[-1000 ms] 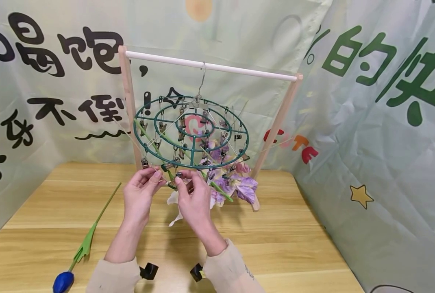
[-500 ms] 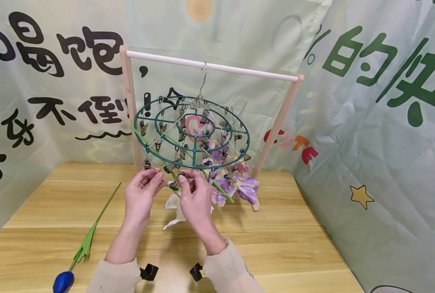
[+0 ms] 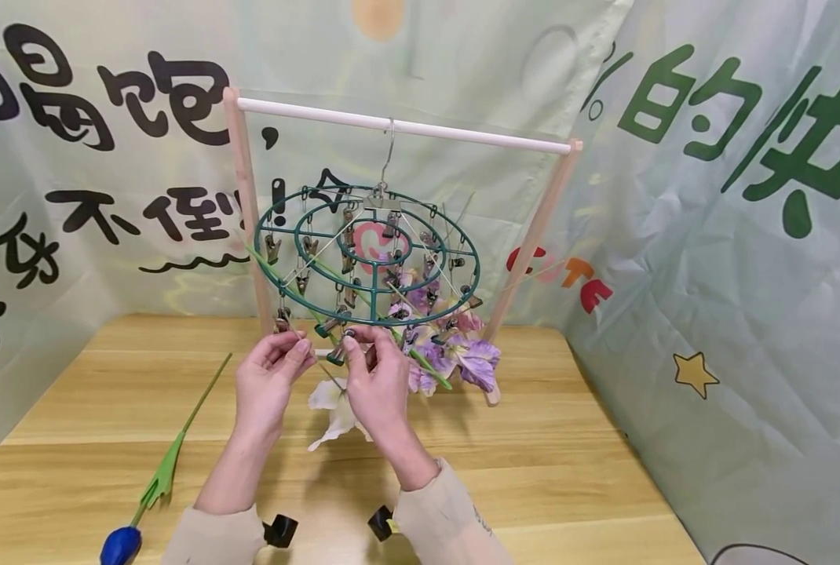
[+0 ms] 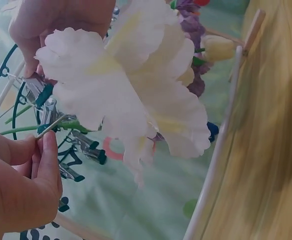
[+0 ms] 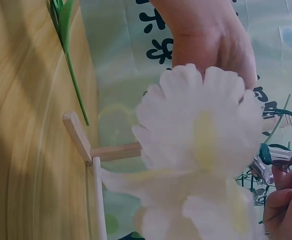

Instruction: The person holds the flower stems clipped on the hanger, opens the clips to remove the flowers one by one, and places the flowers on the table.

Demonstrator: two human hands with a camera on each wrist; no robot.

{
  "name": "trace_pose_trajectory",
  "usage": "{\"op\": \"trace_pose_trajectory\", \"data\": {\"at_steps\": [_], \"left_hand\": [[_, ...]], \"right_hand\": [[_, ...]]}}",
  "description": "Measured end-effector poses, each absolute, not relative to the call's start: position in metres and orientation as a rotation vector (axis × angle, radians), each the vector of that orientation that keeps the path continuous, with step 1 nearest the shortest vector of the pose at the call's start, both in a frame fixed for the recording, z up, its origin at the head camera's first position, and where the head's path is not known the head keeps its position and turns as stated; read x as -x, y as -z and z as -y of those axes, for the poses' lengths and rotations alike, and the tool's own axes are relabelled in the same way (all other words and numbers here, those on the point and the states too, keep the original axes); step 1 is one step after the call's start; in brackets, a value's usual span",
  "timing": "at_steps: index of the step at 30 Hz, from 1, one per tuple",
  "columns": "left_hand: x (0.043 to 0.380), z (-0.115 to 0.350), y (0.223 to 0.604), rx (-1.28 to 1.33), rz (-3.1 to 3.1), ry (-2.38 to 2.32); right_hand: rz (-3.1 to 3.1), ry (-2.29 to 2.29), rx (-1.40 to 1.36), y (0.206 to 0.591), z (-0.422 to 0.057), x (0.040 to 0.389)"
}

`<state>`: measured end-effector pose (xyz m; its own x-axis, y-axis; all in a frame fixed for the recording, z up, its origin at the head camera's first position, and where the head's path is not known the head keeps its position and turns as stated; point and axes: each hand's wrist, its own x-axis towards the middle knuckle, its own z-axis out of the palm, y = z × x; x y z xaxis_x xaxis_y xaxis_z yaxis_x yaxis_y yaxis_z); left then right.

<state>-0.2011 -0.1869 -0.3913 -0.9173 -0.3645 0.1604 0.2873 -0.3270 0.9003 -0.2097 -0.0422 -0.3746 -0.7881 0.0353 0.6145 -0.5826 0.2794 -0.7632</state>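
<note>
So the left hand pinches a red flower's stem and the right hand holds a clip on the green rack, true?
Not quite: the flower is white, not red, as the left wrist view shows. The left hand pinches its stem, and the right hand holds a clip on the green rack.

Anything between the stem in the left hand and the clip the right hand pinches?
Nothing visible blocks the stem from the pinched clip in the head view. A second clip hangs close beside the pinched one and could catch the stem.
</note>
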Motion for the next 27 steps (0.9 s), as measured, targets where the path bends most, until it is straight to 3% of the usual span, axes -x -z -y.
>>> {"op": "trace_pose_trajectory", "data": {"at_steps": [27], "left_hand": [[0.2,0.203,0.402,-0.157,1.976,2.085]], "right_hand": [[2.094,-1.549,-0.479,0.375,0.036,0.209]]}}
